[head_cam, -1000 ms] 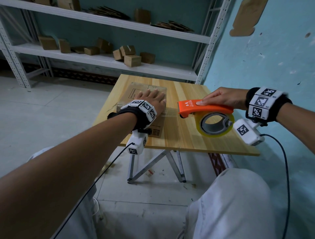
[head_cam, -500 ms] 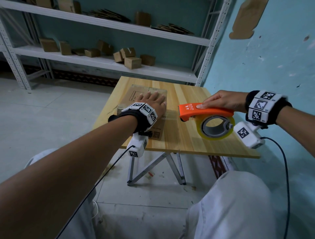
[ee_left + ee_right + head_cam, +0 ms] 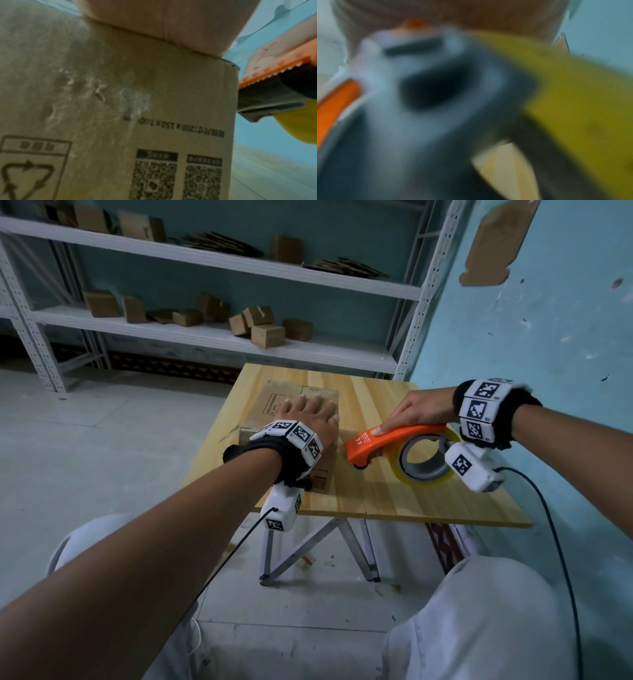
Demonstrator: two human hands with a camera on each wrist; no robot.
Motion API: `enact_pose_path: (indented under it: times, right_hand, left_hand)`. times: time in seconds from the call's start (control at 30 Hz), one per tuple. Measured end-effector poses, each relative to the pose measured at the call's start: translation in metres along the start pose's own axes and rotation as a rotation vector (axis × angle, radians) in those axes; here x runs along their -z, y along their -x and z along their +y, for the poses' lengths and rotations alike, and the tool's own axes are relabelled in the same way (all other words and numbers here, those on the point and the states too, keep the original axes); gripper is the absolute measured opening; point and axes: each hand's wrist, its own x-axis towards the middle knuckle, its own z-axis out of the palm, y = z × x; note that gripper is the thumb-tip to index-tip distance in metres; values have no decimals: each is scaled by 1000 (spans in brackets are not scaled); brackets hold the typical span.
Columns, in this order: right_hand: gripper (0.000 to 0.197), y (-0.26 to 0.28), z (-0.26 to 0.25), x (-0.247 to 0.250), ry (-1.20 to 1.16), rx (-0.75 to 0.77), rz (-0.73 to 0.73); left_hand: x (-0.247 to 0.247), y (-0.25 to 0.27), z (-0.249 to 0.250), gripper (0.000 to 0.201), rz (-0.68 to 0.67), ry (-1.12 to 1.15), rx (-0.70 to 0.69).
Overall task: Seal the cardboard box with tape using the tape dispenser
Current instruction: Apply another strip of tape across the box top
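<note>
Both hands busy: left hand (image 3: 310, 422) lies flat on the box (image 3: 270, 405); right hand (image 3: 421, 414) grips the dispenser (image 3: 383, 445) just beside it, on the table (image 3: 394, 494).

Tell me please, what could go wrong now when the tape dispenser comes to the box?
1. The left hand lies flat on the cardboard box, near its right edge; the tape dispenser with its toothed blade is close and might scrape the fingers.
2. The box sits near the table left edge, so a sideways push might slide it.
</note>
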Motion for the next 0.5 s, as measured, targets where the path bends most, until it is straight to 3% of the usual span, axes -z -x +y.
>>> enact_pose_path:
  times: [0.07,0.17,0.23,0.4,0.5]
  right_hand:
    - [98,-5,1,1,0,-6,-4]
    - [104,-13,2,0,4,-8,-21]
    - [102,-16,1,0,14,1,-30]
    - [72,-14,-8,4,13,-44,-31]
    - [74,-13,-14,7,23,-62,-36]
  left_hand:
    - [1,0,1,48,7,14,11]
    - [1,0,1,47,14,14,8]
    - [0,-1,0,48,11,13,10]
    - [-1,-1,0,48,-2,14,12]
    - [-1,-1,0,48,4,19,18]
